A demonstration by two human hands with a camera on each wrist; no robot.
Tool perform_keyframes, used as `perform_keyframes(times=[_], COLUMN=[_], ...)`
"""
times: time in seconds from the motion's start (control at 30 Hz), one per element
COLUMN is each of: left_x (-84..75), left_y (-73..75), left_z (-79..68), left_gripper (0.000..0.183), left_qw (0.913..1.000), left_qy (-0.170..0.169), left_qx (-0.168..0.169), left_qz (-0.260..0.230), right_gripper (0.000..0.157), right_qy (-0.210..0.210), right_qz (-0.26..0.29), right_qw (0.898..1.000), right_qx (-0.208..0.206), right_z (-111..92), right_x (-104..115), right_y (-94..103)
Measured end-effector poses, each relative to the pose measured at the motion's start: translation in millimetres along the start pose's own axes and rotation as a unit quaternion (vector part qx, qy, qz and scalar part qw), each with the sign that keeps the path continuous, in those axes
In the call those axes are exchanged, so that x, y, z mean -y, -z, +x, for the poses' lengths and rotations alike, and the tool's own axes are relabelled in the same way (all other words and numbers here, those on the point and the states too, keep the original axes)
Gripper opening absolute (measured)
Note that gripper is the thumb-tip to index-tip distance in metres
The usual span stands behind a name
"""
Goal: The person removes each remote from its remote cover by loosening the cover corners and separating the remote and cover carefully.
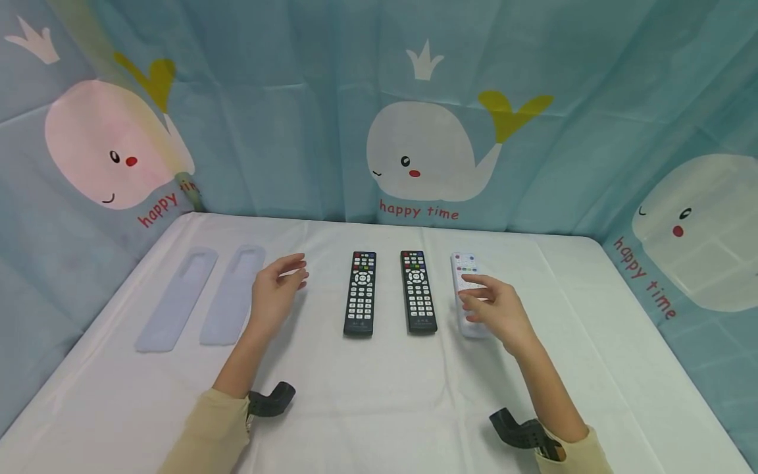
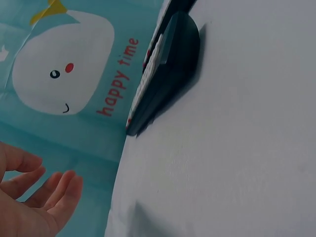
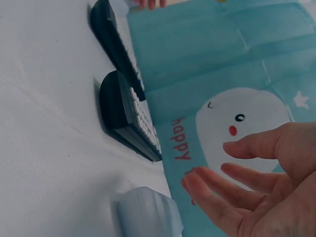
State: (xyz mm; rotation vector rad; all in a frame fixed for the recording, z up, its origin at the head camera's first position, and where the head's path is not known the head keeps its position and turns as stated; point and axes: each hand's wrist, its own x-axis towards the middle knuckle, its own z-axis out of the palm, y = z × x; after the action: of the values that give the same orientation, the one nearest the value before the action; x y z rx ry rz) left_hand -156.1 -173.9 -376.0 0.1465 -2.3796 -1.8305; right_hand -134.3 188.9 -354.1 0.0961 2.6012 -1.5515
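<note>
My left hand hovers over the table with relaxed fingers and nothing in them, just right of two pale translucent sleeves that look like remote covers. Loosely bent and holding nothing, my right hand is above a white remote control and partly hides it in the head view. Two black remote controls lie side by side between the hands, buttons up. In the right wrist view the end of the white remote control shows below the right hand's fingers.
A white cloth covers the table. Behind it and along both sides hangs a blue curtain printed with whales. Each wrist carries a black camera mount below the hand.
</note>
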Motion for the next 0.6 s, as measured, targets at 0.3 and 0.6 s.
perform_keyframes(times=[0.3, 0.6], left_x=[-3.9, -14.1], left_y=[-32.2, -62.5], left_z=[4.2, 2.6], left_gripper=[0.038, 0.038], left_qw=[0.9999, 0.9998], left_qy=[0.001, 0.001], left_qx=[-0.008, -0.003], left_qz=[0.009, 0.021], right_gripper=[0.047, 0.047], right_qy=[0.003, -0.005], right_qz=[0.006, 0.008], right_qw=[1.000, 1.000], right_qx=[-0.014, -0.030], right_z=[1, -1], right_x=[-1, 1], right_y=[6.2, 11.1])
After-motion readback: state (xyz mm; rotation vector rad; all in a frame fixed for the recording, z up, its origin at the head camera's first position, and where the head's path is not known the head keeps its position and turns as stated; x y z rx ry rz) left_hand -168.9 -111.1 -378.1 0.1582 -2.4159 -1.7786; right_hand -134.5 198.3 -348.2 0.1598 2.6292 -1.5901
